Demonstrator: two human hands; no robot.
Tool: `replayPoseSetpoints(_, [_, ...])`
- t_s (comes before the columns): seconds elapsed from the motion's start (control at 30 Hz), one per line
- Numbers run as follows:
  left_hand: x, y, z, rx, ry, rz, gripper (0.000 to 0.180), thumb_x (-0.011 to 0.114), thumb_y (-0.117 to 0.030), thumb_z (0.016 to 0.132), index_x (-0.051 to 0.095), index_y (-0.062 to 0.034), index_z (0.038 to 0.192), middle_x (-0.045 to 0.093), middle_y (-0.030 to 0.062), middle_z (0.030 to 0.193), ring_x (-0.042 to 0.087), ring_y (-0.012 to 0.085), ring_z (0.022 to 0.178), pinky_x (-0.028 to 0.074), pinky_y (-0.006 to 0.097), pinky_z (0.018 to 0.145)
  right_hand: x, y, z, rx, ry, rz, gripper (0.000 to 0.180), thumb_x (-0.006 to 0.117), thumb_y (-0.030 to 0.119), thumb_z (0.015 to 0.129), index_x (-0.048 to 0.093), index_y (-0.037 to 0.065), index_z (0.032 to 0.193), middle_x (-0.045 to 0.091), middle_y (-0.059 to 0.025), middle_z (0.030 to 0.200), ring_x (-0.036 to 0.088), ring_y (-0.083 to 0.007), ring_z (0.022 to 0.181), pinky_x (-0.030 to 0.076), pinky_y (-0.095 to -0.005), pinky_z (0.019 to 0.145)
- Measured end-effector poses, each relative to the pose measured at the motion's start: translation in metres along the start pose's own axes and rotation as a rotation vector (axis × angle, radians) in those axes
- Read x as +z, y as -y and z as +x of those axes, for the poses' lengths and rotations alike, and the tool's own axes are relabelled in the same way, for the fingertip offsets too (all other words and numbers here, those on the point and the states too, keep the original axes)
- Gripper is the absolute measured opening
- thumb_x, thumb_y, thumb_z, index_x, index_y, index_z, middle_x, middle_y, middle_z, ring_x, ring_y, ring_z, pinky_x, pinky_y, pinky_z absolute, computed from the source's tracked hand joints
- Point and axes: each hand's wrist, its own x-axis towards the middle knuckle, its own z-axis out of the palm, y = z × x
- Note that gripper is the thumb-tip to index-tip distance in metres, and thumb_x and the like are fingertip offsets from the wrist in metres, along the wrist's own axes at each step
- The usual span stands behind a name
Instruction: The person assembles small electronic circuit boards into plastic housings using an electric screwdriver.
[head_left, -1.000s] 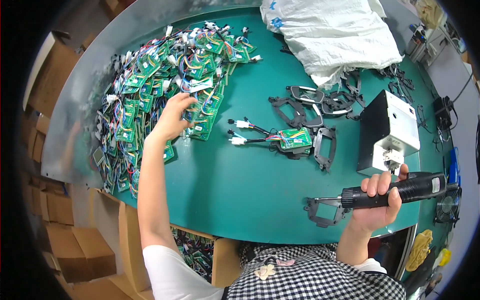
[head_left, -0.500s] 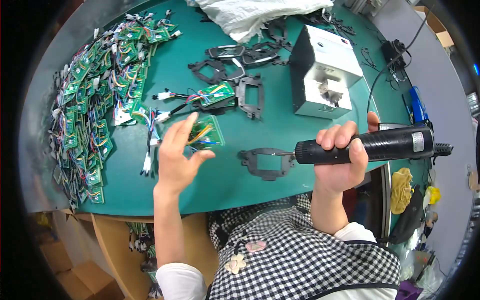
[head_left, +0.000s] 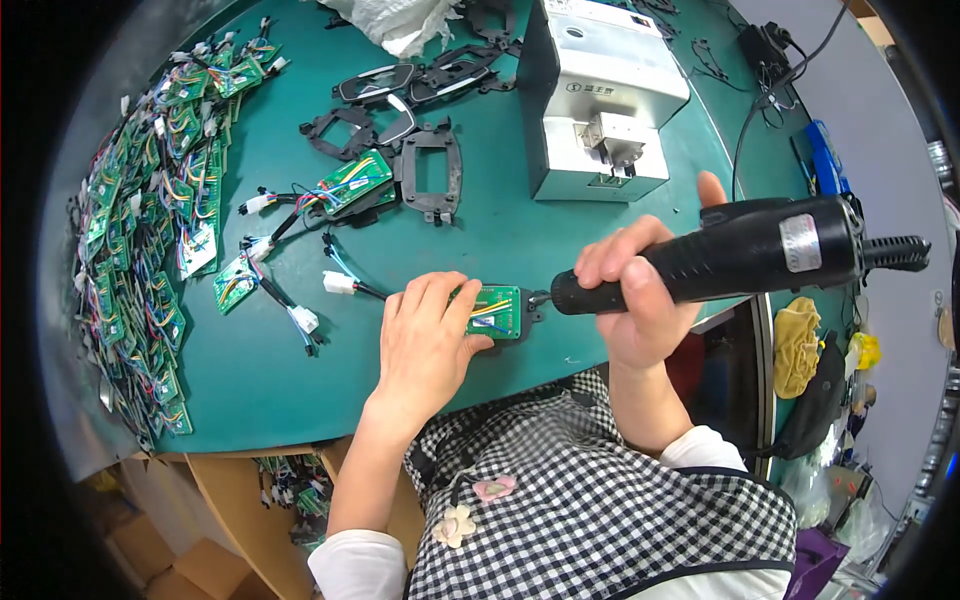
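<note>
Nearest to me, my left hand [head_left: 428, 340] lies flat with fingers spread, pressing on a green circuit board [head_left: 497, 311] at the near edge of the green table [head_left: 500, 225]. My right hand [head_left: 637, 296] is closed around a black electric screwdriver [head_left: 745, 250]; its tip points at the board's right edge, and I think it touches there, but the view is not sharp. Farther away lie black plastic frames [head_left: 430, 172], a grey metal box [head_left: 597, 95], and at far left a pile of wired boards [head_left: 150, 220].
</note>
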Motion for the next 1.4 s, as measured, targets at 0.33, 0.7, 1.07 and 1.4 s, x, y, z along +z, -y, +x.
replayPoseSetpoints(0.33, [0.005,0.003,-0.002,-0.026,0.001,-0.025,0.054,0.075,-0.015,0.059,0.055,-0.0042,0.108,0.054,0.0061,0.106,0.05,0.0238,0.099,0.035,0.036,0.081,0.001,-0.024,0.001,0.092,0.132,-0.179,0.071,0.057,0.003,0.076,0.014,0.005,0.133,0.053,-0.0103,0.068,0.052,-0.0189,0.056,0.047,-0.0334,0.057])
replayPoseSetpoints(0.7, [0.011,0.002,0.002,-0.025,-0.061,-0.051,0.053,0.076,-0.013,0.056,0.057,-0.0025,0.105,0.054,0.0075,0.1,0.051,0.0256,0.092,0.036,0.04,0.088,-0.014,-0.034,0.015,-0.048,0.709,-0.206,0.066,0.061,-0.005,0.069,0.032,0.005,0.127,0.054,-0.0076,0.063,0.053,-0.0166,0.054,0.045,-0.0275,0.05])
replayPoseSetpoints(1.07, [0.006,-0.015,0.014,-0.069,-0.064,-0.04,0.06,0.078,-0.015,0.056,0.055,-0.0036,0.111,0.052,0.0105,0.109,0.048,0.0289,0.103,0.032,0.044,0.095,-0.023,0.012,0.112,-0.371,0.166,-0.393,0.063,0.056,0.0,0.073,0.023,-0.008,0.126,0.055,-0.0086,0.06,0.055,-0.0164,0.052,0.048,-0.0288,0.057])
replayPoseSetpoints(1.4, [0.017,0.001,0.004,-0.014,-0.098,-0.065,0.049,0.071,-0.006,0.063,0.056,-0.0027,0.109,0.053,0.0124,0.112,0.049,0.0304,0.104,0.035,0.041,0.089,-0.02,0.016,0.041,-0.072,0.121,-0.042,0.071,0.059,0.003,0.076,0.016,-0.001,0.132,0.053,-0.0087,0.063,0.054,-0.0168,0.053,0.048,-0.0291,0.055])
